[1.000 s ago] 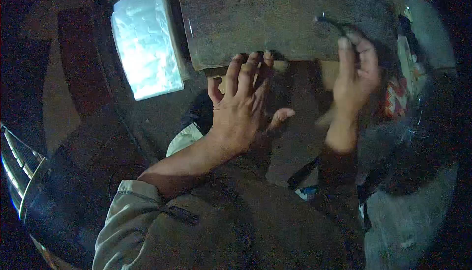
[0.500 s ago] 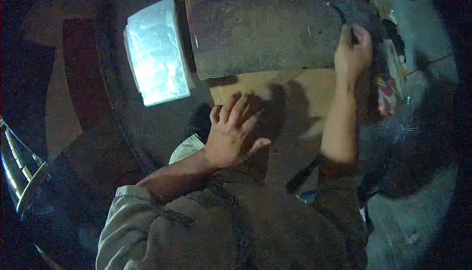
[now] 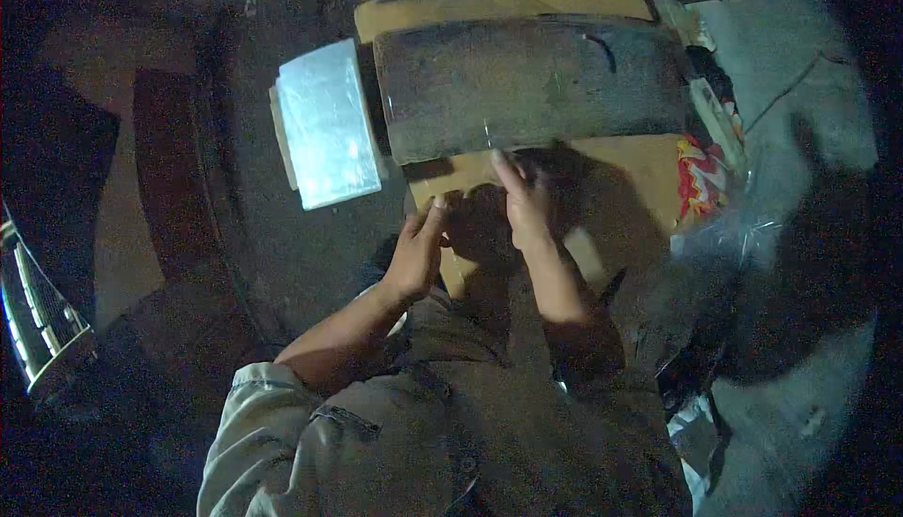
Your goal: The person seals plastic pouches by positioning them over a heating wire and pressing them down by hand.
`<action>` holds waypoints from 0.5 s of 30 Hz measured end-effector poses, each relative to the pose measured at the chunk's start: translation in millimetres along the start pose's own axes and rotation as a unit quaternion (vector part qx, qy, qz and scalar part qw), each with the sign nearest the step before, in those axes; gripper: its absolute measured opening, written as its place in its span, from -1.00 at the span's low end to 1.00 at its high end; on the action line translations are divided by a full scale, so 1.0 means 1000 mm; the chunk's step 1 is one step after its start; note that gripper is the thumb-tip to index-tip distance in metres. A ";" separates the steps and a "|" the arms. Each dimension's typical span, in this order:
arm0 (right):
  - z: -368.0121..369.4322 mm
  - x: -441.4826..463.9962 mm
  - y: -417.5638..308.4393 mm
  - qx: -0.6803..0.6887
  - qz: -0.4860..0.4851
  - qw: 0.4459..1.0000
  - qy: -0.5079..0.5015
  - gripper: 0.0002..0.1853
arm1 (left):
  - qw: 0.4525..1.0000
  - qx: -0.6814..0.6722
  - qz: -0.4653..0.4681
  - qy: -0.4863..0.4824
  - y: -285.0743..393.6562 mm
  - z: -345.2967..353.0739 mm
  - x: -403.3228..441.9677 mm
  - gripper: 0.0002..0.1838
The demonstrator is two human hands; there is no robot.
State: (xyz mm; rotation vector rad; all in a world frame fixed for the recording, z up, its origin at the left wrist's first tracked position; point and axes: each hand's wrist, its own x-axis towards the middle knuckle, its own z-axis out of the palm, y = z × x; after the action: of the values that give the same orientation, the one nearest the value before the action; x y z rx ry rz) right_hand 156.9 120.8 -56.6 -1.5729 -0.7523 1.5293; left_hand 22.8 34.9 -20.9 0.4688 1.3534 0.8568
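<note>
My left hand [image 3: 419, 249] is over the front of a tan board [image 3: 640, 164], its fingers drawn together and partly hidden in shadow. Whatever it holds, if anything, does not show. To its right, my right hand [image 3: 527, 206] is closed, with one digit pointing forward at the front edge of a dark slab [image 3: 527, 75]. A thin pale sliver [image 3: 487, 131] shows just beyond that fingertip; I cannot tell whether the hand grips it. Apart from both hands, a dark curved tool [image 3: 602, 51] lies on the slab's far right part.
A shiny, plastic-wrapped pale stack [image 3: 331, 127] lies left of the slab. Red-and-white packaging [image 3: 701, 178] and clear plastic [image 3: 738, 230] are on the right. A slatted, brightly lit object [image 3: 38, 319] stands at the far left.
My right hand has let go of the dark curved tool and come back toward me and left. My left hand, spread before, has drawn its fingers together. The view has shifted.
</note>
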 end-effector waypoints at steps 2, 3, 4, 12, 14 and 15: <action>0.002 0.005 0.017 -0.033 -0.030 0.998 0.054 -0.71 | 1.000 0.011 0.026 -0.010 -0.001 -0.004 0.000 -0.31; -0.003 0.003 0.012 -0.031 -0.037 0.997 0.052 -0.71 | 0.999 0.013 0.034 -0.010 0.002 -0.004 -0.002 -0.31; -0.011 0.000 0.004 -0.029 0.010 0.999 -0.018 -0.57 | 0.999 -0.028 0.017 -0.012 0.005 -0.003 -0.003 -0.30; -0.043 -0.086 -0.031 -0.057 0.025 0.990 -0.127 -0.66 | 0.953 -0.285 -0.024 -0.098 0.014 0.006 -0.010 -0.32; -0.057 -0.106 -0.028 -0.096 0.021 0.984 -0.146 -0.73 | 0.955 -0.274 0.003 -0.112 0.011 0.004 -0.015 -0.36; -0.064 -0.114 -0.022 -0.081 0.050 0.976 -0.197 -0.76 | 0.957 -0.261 0.028 -0.122 0.010 0.001 -0.018 -0.41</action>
State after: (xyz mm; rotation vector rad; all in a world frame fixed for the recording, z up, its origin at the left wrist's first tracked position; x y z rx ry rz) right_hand 212.3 26.2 17.7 -1.4540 -1.0527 1.9275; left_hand 21.8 27.3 -1.9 0.1899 0.8447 1.1191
